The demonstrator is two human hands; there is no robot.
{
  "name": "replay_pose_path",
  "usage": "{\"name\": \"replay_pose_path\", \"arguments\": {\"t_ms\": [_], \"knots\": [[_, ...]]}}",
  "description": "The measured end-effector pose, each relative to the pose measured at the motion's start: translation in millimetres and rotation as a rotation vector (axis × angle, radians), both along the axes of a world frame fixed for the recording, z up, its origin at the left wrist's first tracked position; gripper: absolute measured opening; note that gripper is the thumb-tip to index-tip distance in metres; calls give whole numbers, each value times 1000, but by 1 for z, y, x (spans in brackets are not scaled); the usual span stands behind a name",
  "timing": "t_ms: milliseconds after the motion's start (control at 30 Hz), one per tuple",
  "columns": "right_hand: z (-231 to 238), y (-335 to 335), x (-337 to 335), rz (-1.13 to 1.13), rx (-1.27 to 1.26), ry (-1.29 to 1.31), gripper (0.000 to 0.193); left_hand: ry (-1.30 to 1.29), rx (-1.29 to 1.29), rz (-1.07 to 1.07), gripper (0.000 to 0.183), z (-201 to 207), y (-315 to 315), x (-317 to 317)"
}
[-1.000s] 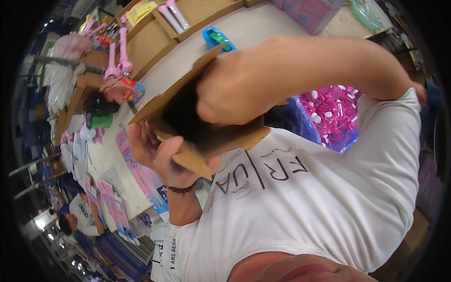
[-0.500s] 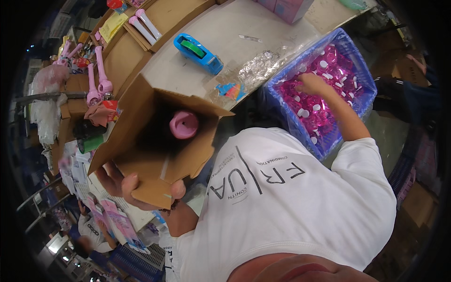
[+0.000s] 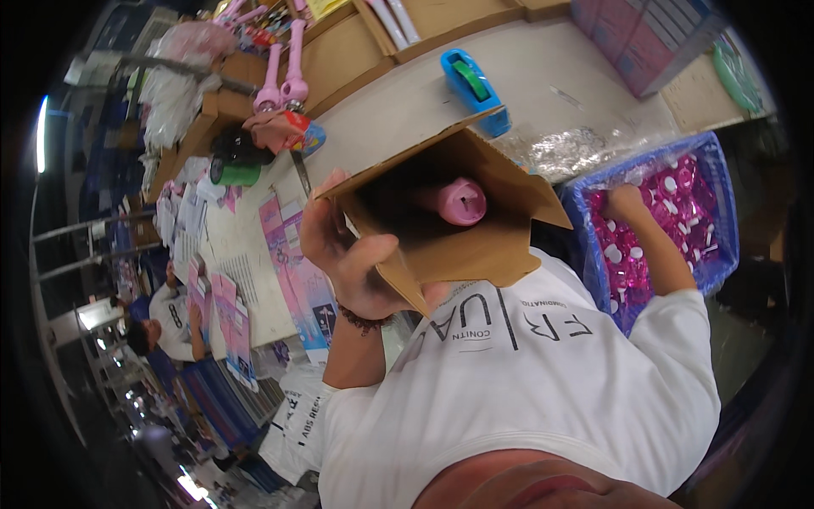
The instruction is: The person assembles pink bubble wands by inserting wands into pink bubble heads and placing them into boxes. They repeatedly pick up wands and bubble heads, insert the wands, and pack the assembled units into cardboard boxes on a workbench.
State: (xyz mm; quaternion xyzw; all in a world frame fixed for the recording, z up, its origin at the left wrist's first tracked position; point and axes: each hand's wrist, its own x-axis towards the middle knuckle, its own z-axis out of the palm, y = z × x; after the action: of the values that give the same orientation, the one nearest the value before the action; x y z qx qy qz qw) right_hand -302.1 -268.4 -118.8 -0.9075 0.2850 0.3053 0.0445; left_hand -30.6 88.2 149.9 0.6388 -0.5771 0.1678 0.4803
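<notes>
My left hand (image 3: 349,254) grips an open brown cardboard box (image 3: 475,257) by its near-left flaps, thumb on the inside. The box is tilted so its mouth faces me. Inside lies a pink tube-shaped toy part (image 3: 463,202) with a hollow round end; the rest of it is lost in the dark of the box. At the right, my right hand (image 3: 626,202) reaches into a blue basket (image 3: 722,174) among pink transparent bottles (image 3: 634,270) with white caps. Its fingers are sunk among the bottles and hidden.
On the table stand a blue tape dispenser (image 3: 469,83) and crumpled clear plastic (image 3: 566,153). Pink wands (image 3: 294,68) lie in cardboard trays at the back left. Printed pink cartons (image 3: 640,38) stand at the far right. A co-worker (image 3: 170,322) sits at the left.
The view has swung, so the table and basket appear shifted. My left hand still holds the box, now turned somewhat. My right hand stays in the basket, its fingers now deeper among the bottles.
</notes>
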Motion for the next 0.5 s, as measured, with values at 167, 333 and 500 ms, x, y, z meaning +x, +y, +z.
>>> {"name": "replay_pose_path", "arguments": {"t_ms": [167, 333, 500], "knots": [[115, 7, -11, -754, 854, -344, 78, 60, -138, 52, 61, -7, 15, 7], [214, 42, 30, -548, 1114, -972, 77, 63, -152, 48, 63, -10, 16, 10], [296, 64, 88, -217, 1180, -1506, 82, -9, -78, 14, 60, -5, 12, 8]]}}
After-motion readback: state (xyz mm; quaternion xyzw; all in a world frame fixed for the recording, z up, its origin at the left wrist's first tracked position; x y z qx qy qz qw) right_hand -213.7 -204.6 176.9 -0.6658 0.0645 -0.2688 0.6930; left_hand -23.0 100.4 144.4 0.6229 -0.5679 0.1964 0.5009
